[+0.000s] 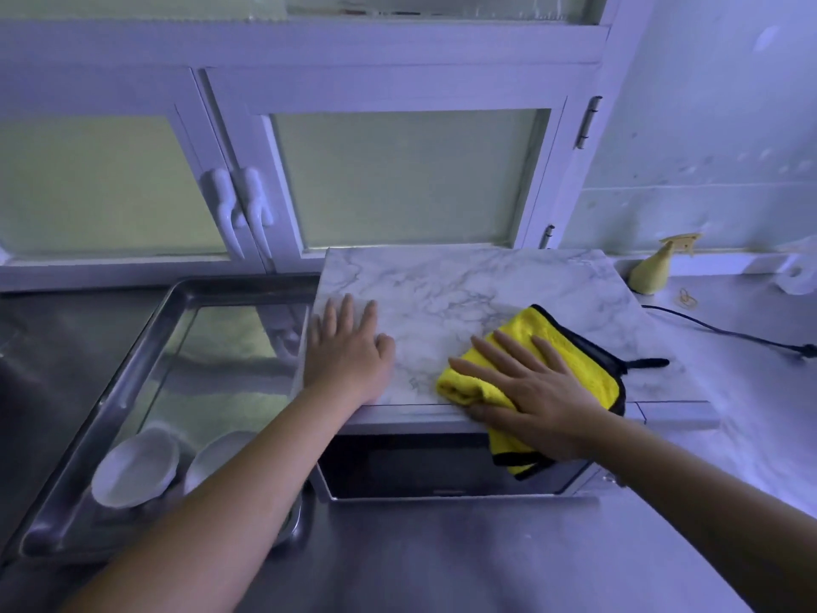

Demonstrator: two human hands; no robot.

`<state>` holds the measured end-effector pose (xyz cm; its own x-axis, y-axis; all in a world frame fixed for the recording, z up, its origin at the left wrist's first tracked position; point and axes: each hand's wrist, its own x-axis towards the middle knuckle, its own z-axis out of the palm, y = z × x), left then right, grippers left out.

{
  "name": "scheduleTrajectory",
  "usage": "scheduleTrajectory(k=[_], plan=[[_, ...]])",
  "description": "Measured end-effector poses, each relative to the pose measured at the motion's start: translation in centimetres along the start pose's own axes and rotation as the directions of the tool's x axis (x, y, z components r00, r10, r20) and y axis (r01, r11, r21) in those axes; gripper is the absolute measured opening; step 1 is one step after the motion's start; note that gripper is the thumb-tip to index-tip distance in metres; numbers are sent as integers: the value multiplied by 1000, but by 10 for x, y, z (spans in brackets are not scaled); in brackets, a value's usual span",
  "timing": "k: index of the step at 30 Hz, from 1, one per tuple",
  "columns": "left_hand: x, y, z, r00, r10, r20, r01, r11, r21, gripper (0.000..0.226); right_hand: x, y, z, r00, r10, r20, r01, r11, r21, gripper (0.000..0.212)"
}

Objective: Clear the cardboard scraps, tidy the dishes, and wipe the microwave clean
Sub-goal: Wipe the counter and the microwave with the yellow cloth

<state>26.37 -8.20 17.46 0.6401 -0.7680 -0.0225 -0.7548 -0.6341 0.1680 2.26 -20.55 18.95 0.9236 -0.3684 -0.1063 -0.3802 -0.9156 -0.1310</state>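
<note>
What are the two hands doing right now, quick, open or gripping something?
Left hand: open, flat on the microwave top.
Right hand: open, pressing the yellow cloth onto the microwave top.

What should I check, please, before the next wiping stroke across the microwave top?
1. Right hand flat on the yellow cloth: ok.
2. Left hand steadying the microwave top: ok.
3. Cloth lying wholly on top: not ok, one corner hangs over the front edge.
4. Top free of objects ahead of the cloth: ok.
5. Power cord unplugged: cannot tell.
</note>
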Motion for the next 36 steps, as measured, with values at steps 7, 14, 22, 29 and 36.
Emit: scheduleTrajectory(k=[7, 14, 22, 29, 36], plan=[[0, 12, 6, 997, 79, -25, -80, 997, 0, 74, 62, 52, -18, 997, 76, 6, -76, 997, 19, 71], [1, 11, 11, 997, 49, -58, -49, 999, 1, 75, 198, 100, -37, 953, 300, -37, -300, 954, -6, 67], [-2, 17, -3, 999, 37, 21, -38, 999, 7, 66, 165, 77, -33, 939, 343, -25, -343, 939, -12, 61], [2, 46, 0, 989, -115, 96, 114, 993, 20, 69, -19, 69, -9, 999, -40, 22, 40, 999, -7, 60], [8, 101, 21, 999, 35, 20, -36, 999, 23, 80, 10, 151, -31, 993, 83, 88, -81, 996, -32, 60]])
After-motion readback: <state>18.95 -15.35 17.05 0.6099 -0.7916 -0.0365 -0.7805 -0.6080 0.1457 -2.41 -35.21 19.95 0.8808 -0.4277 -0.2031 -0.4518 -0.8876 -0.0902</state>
